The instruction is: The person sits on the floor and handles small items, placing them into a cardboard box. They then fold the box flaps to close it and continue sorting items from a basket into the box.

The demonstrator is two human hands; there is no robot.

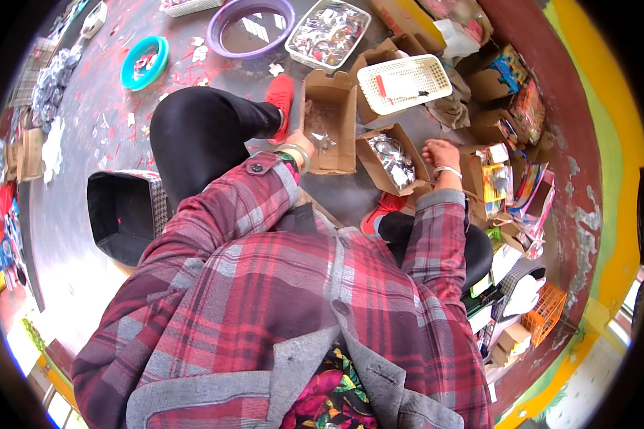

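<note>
My left hand (309,140) reaches into an open brown cardboard box (330,123) and pinches a small silvery star-shaped piece (325,141) over the box's floor. My right hand (441,154) rests at the right edge of a second, smaller cardboard box (393,161) filled with shiny silver pieces; whether its fingers hold anything is hidden. Both sleeves are red and grey plaid. My legs in black trousers with red shoes (282,95) stretch out on the grey floor.
A white slotted basket (404,83) sits on a box beyond the hands. Farther off stand a purple basin (225,41), a clear tray of silver pieces (329,30) and a turquoise bowl (144,61). Colourful packets in boxes (508,179) line the right wall. A black bin (125,211) lies left.
</note>
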